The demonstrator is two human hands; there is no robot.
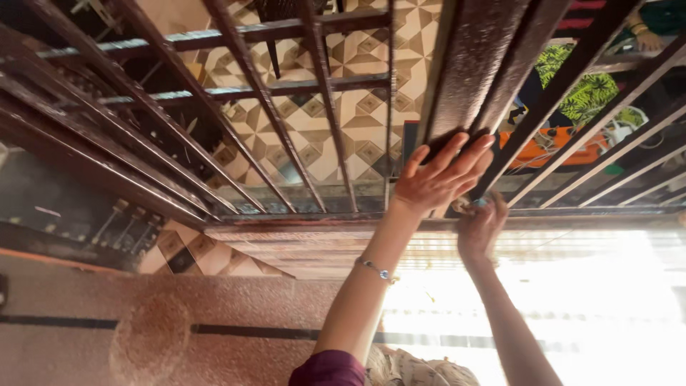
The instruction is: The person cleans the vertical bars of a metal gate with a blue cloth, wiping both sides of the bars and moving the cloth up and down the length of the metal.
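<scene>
Left hand [439, 174] spread wide, fingers fanned and palm flat against the lower end of a thick dark metal post [468, 68] in a barred gate [236, 107]. Thin bracelet [376, 270] around the left wrist, maroon sleeve [330, 370] cut off by the bottom edge. Right hand [480, 225] just below and to the right of the left, curled narrow around something small and pale at the foot of the post; too hidden by fingers and too blurred to name, only a light bluish speck showing. Impossible to tell whether latch, bolt or cloth. Both forearms reaching up from the bottom right, elbows out of view. Slanting bars of the gate running left and right of the post, crossing a horizontal rail [286, 218] low down. Behind the bars on the left, patterned floor tiles [357, 114] in cream and brown. Far right, behind the bars, green leaf-print fabric [582, 89] and an orange object [554, 146], both sliced up by the bars and hard to identify. Lower right washed out by glare, detail lost. Speckled reddish stone surface [143, 322] with a dark stripe at lower left.
</scene>
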